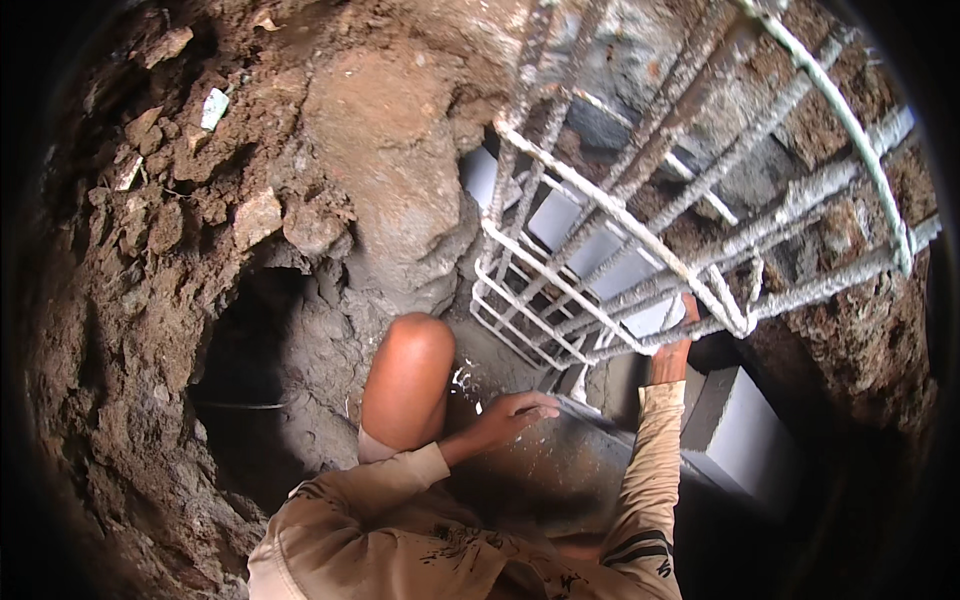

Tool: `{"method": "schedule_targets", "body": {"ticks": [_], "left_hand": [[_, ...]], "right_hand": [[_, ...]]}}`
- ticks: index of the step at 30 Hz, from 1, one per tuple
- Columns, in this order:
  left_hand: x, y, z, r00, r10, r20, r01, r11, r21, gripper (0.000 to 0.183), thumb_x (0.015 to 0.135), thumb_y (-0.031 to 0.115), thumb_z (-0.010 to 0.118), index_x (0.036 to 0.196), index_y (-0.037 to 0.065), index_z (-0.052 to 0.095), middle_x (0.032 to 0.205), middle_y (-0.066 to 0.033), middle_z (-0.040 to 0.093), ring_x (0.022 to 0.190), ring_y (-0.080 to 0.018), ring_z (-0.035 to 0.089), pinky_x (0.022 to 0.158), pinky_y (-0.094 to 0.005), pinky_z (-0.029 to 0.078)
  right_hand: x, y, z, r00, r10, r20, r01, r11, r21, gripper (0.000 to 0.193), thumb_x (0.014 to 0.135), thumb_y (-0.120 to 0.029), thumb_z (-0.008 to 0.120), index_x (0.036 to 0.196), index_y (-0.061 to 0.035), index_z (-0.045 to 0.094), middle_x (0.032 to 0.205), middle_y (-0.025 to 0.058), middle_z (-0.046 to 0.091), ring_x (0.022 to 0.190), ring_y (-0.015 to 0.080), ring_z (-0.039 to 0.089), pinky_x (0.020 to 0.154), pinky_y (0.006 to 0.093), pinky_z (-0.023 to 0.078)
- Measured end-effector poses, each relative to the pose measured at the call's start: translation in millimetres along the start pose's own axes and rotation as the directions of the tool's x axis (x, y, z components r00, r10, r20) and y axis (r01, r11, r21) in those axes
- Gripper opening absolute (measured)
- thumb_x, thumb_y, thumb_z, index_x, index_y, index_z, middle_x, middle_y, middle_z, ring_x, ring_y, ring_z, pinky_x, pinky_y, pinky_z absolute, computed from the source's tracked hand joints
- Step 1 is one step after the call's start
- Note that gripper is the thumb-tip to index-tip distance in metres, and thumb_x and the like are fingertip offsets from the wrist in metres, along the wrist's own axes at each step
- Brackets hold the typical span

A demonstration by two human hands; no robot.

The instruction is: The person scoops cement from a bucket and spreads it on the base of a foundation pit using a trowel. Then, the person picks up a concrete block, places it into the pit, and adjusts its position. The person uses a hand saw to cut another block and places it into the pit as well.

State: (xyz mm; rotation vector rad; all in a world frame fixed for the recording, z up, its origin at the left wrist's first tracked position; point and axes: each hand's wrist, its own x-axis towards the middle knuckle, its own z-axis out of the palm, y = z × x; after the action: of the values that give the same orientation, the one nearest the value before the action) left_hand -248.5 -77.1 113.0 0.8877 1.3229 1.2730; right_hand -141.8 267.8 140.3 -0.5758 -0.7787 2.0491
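Observation:
My left hand [515,415] reaches over the wet ground with its fingers stretched out. Its fingertips come close to the end of a low grey edge [597,420]; whether they touch it I cannot tell. My right hand [676,348] is stretched forward beside the rebar cage [625,215]. It lies against or very near a pale grey block [655,318], and the bars partly hide its fingers. The tapering cage of mortar-crusted bars leans across the upper right, with its narrow end low between my hands. Another grey block [735,425] stands right of my right forearm.
More pale blocks [555,218] line the far side behind the bars. A rough earth and rock wall [150,300] curves around the left, with a dark hollow [250,370] in it. My bent knee [408,365] is left of the cage. White splashes [465,378] spot the ground.

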Motion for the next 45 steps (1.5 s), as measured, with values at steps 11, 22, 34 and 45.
{"method": "schedule_targets", "body": {"ticks": [11,22,34,45], "left_hand": [[-5,15,-34,0.992,0.104,-0.076,-0.097,0.992,0.084,0.027,0.105,0.020,0.060,0.125,0.005,0.069,0.123,-0.0060,0.072,0.117,-0.0155,0.064,0.102,-0.0309,0.047],[1,36,-87,0.922,0.113,-0.371,-0.122,0.993,0.000,0.022,0.105,0.017,0.060,0.121,0.004,0.069,0.120,-0.0049,0.072,0.115,-0.0140,0.063,0.104,-0.0322,0.047],[52,58,-140,0.696,-0.118,-0.708,-0.235,0.894,-0.381,0.032,0.104,0.019,0.056,0.134,0.008,0.058,0.129,-0.0046,0.066,0.118,-0.0148,0.057,0.101,-0.0337,0.044],[62,53,-148,0.670,-0.129,-0.731,-0.206,0.913,-0.351,0.040,0.104,0.025,0.055,0.140,0.006,0.055,0.138,-0.0067,0.065,0.128,-0.0193,0.058,0.111,-0.0367,0.038]], "right_hand": [[22,34,11,0.998,0.065,-0.004,-0.065,0.998,-0.022,0.047,0.096,-0.033,0.063,0.131,-0.0020,0.059,0.130,0.0123,0.068,0.114,0.0299,0.067,0.101,0.0430,0.053],[-7,37,3,0.993,0.095,-0.075,-0.100,0.993,-0.065,0.048,0.096,-0.034,0.062,0.132,-0.0022,0.059,0.130,0.0123,0.068,0.115,0.0299,0.066,0.101,0.0429,0.053],[4,40,3,0.991,0.093,-0.091,-0.098,0.994,-0.048,0.049,0.096,-0.035,0.062,0.132,-0.0023,0.059,0.131,0.0123,0.067,0.115,0.0299,0.066,0.101,0.0429,0.053],[10,21,8,0.994,0.041,-0.101,-0.046,0.998,-0.048,0.050,0.096,-0.036,0.062,0.133,-0.0025,0.059,0.132,0.0123,0.067,0.116,0.0299,0.066,0.101,0.0429,0.052]]}}
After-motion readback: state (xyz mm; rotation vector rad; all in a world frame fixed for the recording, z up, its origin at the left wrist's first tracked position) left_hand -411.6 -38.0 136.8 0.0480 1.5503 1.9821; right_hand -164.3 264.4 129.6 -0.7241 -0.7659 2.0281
